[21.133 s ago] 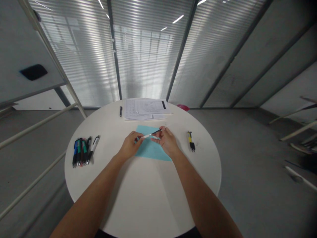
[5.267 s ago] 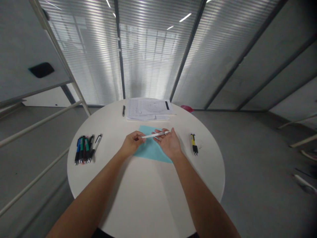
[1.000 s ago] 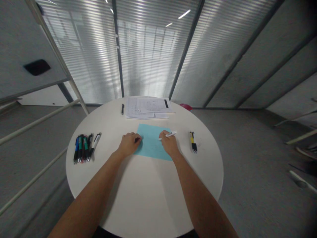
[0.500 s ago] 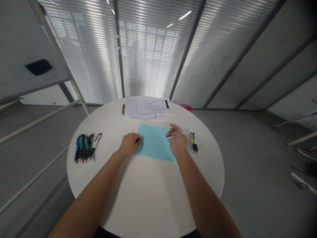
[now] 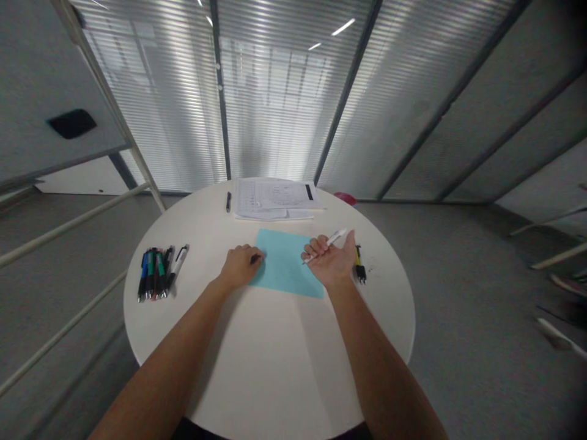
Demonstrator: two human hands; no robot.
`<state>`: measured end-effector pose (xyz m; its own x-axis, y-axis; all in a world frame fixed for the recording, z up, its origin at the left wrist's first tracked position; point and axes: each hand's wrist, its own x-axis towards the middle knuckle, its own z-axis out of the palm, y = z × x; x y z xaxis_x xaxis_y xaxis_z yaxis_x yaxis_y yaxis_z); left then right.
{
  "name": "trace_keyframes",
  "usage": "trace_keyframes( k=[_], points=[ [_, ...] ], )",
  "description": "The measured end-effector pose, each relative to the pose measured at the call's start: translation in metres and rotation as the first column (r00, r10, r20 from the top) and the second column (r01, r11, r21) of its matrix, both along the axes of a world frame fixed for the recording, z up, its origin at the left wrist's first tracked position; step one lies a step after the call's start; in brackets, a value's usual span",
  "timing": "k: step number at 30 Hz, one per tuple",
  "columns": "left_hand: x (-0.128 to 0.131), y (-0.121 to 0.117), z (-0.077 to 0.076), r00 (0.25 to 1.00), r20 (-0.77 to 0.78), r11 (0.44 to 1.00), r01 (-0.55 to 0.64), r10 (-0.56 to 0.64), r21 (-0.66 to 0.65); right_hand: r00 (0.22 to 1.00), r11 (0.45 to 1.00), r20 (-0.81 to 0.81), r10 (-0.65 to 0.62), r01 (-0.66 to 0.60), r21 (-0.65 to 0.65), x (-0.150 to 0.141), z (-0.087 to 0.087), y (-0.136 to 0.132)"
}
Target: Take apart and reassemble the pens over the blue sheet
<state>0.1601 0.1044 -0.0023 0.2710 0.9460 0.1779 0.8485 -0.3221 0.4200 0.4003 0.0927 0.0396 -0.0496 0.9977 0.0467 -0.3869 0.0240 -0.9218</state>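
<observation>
Above the right edge of the blue sheet (image 5: 280, 263), I have the white pen (image 5: 337, 236) grasped in the right hand's (image 5: 337, 264) curled fingers, long axis running near-left to far-right. The left hand (image 5: 239, 267) rests farther leftward; I cannot tell whether its curled fingers grasp anything.

Both forearms (image 5: 177, 342) are bare, and the clothing (image 5: 195, 431) is dark.

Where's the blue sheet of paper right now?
In the head view, the blue sheet lies mid-picture on the white table, left hand at its left edge, right hand over its right side.
</observation>
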Motion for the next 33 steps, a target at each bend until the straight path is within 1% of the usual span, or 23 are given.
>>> trace_keyframes(
  k=[5,7,11,17,24,27,28,29,30,31,32,33],
  points=[
    [0.000,0.000,-0.001,1.000,0.003,1.000,-0.005,0.005,0.008,0.996,0.998,-0.067,0.059,-0.057,0.032,0.001,-0.001,0.000],
    [0.000,0.000,-0.001,1.000,0.000,1.000,-0.009,0.009,0.004,0.997,0.998,-0.048,0.057,-0.055,0.035,0.000,0.000,0.000],
    [0.000,0.000,-0.001,1.000,0.000,1.000,-0.005,0.005,-0.005,0.999,0.999,-0.010,0.037,-0.037,0.001,-0.001,0.001,0.000],
    [0.000,0.000,0.000,1.000,-0.002,1.000,-0.012,0.012,-0.011,0.999,1.000,0.027,0.020,-0.020,0.001,-0.001,0.002,0.000],
    [0.000,0.000,0.000,1.000,-0.004,1.000,-0.011,0.011,-0.009,0.995,0.997,-0.076,0.064,-0.067,-0.044,-0.003,0.007,-0.003],
    [0.000,0.000,0.000,1.000,-0.003,1.000,-0.008,0.008,-0.005,0.991,0.990,-0.090,0.100,-0.109,-0.093,-0.006,0.004,0.001],
    [0.000,0.000,0.000,1.000,-0.004,1.000,-0.009,0.009,-0.007,0.993,0.987,-0.056,0.100,-0.107,-0.120,-0.006,0.001,0.003],
    [0.000,0.000,0.000,1.000,-0.006,1.000,-0.011,0.011,-0.010,0.996,0.984,0.014,0.086,-0.083,-0.155,-0.006,-0.002,0.006],
    [0.000,-0.001,0.000,1.000,-0.006,1.000,-0.014,0.014,-0.015,0.991,0.982,0.121,0.049,-0.026,-0.185,-0.005,-0.005,0.009],
    [0.000,-0.001,0.001,1.000,-0.006,1.000,-0.017,0.017,-0.022,0.965,0.979,0.263,0.000,0.054,-0.198,-0.004,-0.009,0.012],
    [0.001,-0.001,0.001,1.000,-0.006,0.999,-0.019,0.019,-0.031,0.904,0.971,0.422,-0.071,0.160,-0.179,-0.001,-0.012,0.015],
    [0.001,-0.001,0.001,1.000,-0.005,0.999,-0.021,0.020,-0.038,0.804,0.954,0.574,-0.155,0.273,-0.125,0.003,-0.014,0.017]
  ],
)
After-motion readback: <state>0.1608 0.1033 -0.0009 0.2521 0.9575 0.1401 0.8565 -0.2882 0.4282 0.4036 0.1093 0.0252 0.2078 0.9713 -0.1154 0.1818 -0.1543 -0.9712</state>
